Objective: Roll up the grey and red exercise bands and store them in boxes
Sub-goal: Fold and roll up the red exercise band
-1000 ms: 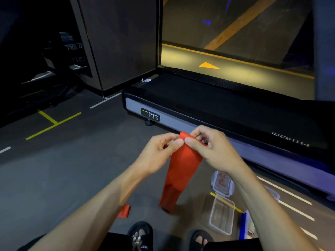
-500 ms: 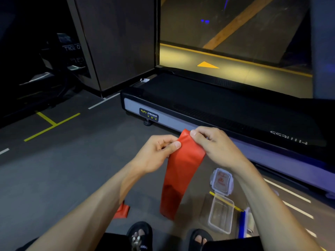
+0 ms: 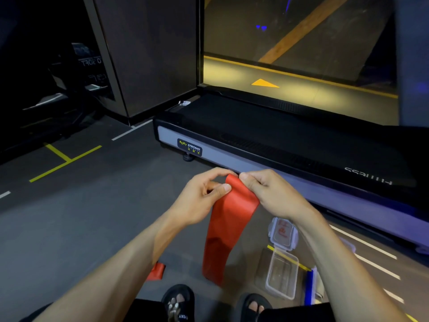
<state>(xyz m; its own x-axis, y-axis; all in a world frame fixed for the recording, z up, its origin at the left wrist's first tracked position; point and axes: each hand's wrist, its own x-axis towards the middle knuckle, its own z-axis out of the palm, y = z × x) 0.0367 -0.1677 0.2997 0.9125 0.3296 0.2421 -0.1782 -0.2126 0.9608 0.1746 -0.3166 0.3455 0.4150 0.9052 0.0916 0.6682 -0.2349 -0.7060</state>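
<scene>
A red exercise band (image 3: 228,231) hangs down in front of me, its lower end near the floor by my feet. My left hand (image 3: 199,198) pinches the band's top left edge between thumb and fingers. My right hand (image 3: 271,194) grips the top right corner with curled fingers. Another bit of the red band (image 3: 156,271) shows on the floor under my left forearm. A clear plastic box (image 3: 282,275) lies open on the floor to the right, its lid (image 3: 283,233) hinged back. No grey band is in view.
A treadmill (image 3: 267,145) stretches across the floor just beyond my hands. A blue-edged object (image 3: 310,287) lies right of the box, partly behind my right arm. My sandalled feet (image 3: 178,303) stand at the bottom edge. Yellow and white lines mark the dark floor.
The band's top edge has been spread wider between my hands, which moved slightly apart. The hanging end has dropped lower.
</scene>
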